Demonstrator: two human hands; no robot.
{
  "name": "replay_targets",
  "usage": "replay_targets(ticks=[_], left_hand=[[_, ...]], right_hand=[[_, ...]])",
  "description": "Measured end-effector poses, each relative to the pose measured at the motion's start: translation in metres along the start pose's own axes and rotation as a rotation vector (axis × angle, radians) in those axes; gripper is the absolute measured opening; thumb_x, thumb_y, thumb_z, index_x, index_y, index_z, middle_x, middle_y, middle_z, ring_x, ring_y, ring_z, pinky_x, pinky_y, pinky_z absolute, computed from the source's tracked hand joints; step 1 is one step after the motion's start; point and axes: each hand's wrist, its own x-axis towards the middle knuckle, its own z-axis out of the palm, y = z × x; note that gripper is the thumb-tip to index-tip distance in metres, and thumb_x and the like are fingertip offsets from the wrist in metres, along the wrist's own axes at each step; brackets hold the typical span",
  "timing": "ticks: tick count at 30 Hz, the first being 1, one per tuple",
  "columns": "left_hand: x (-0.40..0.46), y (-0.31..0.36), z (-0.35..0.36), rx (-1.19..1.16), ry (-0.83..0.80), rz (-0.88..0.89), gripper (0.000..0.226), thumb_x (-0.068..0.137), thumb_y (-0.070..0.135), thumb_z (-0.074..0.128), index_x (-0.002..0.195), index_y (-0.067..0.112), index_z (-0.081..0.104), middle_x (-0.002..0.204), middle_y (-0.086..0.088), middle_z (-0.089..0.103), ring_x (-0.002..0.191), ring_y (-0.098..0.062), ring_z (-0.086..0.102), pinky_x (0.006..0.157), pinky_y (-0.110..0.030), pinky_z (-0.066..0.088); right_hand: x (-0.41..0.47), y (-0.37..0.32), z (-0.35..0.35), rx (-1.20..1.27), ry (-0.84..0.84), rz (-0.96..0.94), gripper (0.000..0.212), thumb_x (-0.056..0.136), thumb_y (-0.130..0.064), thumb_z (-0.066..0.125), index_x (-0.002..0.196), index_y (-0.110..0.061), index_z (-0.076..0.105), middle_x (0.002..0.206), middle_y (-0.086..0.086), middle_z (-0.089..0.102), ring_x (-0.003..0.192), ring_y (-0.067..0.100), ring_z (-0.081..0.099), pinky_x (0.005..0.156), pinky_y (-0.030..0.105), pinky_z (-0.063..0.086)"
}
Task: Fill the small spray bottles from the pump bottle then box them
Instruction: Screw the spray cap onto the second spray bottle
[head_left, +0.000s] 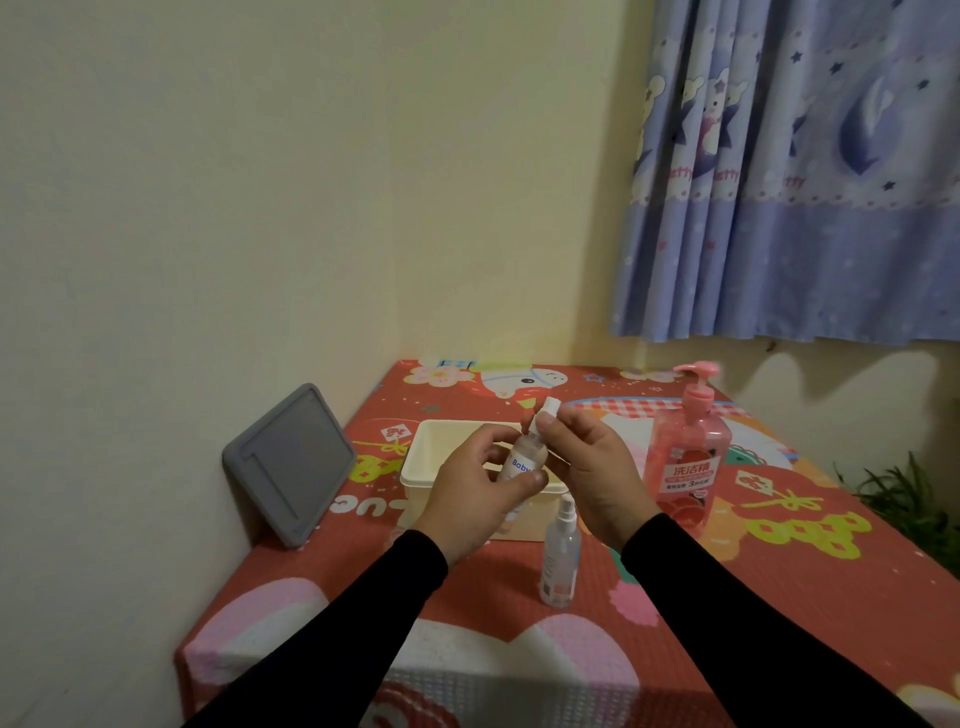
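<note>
You held a small spray bottle (521, 457) up over the tabletop (779, 525), in front of the cream box (423, 467). Your left hand (478, 493) was wrapped around the bottle's body, thumb across the front below the blue "Baby" lettering, fingers curled behind it. The bottle tilted a little, its top leaning to the right. Your right hand (587, 467) was closed on its white cap (549, 406), pinching it between thumb and fingertips at the neck. I could not tell whether the cap was seated or loose. The bottle's contents looked pale pinkish.

A second spray bottle (560, 558) stood upright on the tabletop just below your right wrist, near the front right corner of the box; it was clear, with a white sprayer on top. The pump bottle (685, 457) stood upright to the right of your hands, apart from both spray bottles, pink with a pink pump head and a label of Chinese characters. The box sat open behind your hands, and nothing showed in the part of its inside left uncovered. A grey lid (291, 462) leaned against the wall at the left edge of the tabletop. Both of your sleeves (322, 639) were black. A blue patterned curtain (789, 171) hung at the upper right.
</note>
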Motion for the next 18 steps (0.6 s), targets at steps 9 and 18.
replay_targets(ticks=[9, 18], left_hand=[[0.0022, -0.003, 0.0066, 0.148, 0.073, 0.097, 0.036, 0.076, 0.026, 0.08, 0.104, 0.029, 0.058, 0.095, 0.013, 0.065, 0.081, -0.005, 0.064, 0.07, -0.023, 0.055], [0.0038, -0.008, 0.0029, 0.094, 0.031, 0.025, 0.035, 0.077, 0.025, 0.079, 0.106, 0.027, 0.059, 0.092, 0.007, 0.063, 0.076, -0.015, 0.066, 0.067, -0.032, 0.055]], right_hand=[[0.0031, 0.0071, 0.0088, 0.034, 0.105, 0.015, 0.026, 0.081, -0.024, 0.075, 0.093, -0.013, 0.053, 0.08, 0.004, 0.064, 0.082, 0.025, 0.062, 0.072, 0.037, 0.049], [0.0061, 0.0046, 0.0053, 0.074, 0.023, 0.091, 0.019, 0.096, -0.023, 0.054, 0.101, -0.008, 0.066, 0.096, 0.01, 0.068, 0.091, 0.025, 0.064, 0.079, 0.037, 0.052]])
